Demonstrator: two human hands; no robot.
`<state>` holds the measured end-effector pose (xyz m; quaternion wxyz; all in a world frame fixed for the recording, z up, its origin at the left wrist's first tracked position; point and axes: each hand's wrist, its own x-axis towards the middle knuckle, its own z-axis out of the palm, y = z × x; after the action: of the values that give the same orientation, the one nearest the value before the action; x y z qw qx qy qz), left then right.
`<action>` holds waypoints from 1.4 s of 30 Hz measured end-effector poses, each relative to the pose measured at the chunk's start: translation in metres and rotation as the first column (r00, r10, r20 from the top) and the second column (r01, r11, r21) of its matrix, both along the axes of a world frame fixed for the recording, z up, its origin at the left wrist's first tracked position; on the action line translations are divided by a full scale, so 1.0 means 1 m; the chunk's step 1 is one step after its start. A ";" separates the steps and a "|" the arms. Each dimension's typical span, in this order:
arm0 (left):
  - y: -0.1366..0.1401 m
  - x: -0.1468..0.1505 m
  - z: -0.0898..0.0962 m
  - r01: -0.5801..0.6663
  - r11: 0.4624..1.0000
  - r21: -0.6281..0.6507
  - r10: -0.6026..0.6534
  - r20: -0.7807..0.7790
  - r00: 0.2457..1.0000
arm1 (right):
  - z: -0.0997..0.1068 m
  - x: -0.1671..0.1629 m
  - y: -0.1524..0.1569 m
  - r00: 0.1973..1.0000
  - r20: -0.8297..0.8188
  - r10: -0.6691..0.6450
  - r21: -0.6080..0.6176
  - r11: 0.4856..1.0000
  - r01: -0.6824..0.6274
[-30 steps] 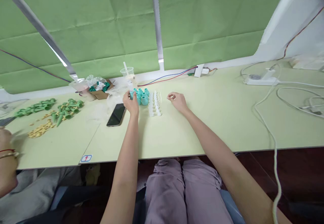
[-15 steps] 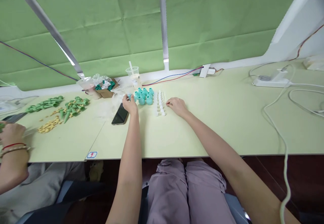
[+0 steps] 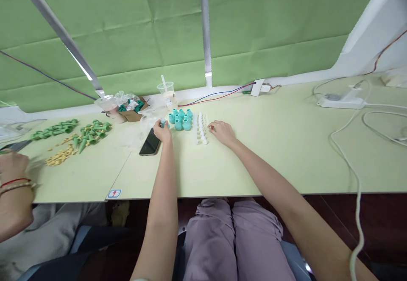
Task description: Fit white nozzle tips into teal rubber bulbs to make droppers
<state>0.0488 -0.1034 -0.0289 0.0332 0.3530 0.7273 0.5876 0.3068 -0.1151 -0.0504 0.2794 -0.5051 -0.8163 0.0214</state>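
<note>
My left hand is closed on a small teal bulb-shaped piece, partly hidden by the fingers, with a pale top. Right beside it stands a cluster of several teal bulb-shaped pieces with open necks. To the right of these run rows of small white plastic parts, some of them translucent. My right hand rests at the right side of those rows, its fingertips pinched together. Whatever is between them, if anything, is too small to make out.
A phone lies by my left hand. Behind are a drink cup and a cardboard box of scraps. Green cones and yellow pieces lie before a co-worker's hand. A power strip and cable are at right.
My hands stay in nearly the same places, the left one still on the teal piece, whose top shows a little more. The co-worker's hand has shifted slightly left. The view has moved slightly.
</note>
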 end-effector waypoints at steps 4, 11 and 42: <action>0.009 -0.006 -0.010 0.054 0.999 -0.005 -0.054 0.046 0.998 | 0.000 0.001 0.000 1.000 -0.026 0.003 0.006 1.000 -0.003; 0.010 -0.006 -0.012 0.072 0.997 -0.005 -0.072 -0.004 0.997 | 0.004 0.002 -0.004 0.999 -0.052 0.006 -0.001 1.000 -0.006; -0.037 0.101 0.022 0.512 0.802 -0.308 -0.567 -0.663 0.488 | 0.038 -0.010 -0.015 0.561 -0.814 0.148 0.099 0.988 -0.118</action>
<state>0.1495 -0.1403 -0.0069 -0.0643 0.7642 0.5498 0.3309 0.2967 -0.1297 -0.0122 0.6310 -0.3702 -0.6302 0.2600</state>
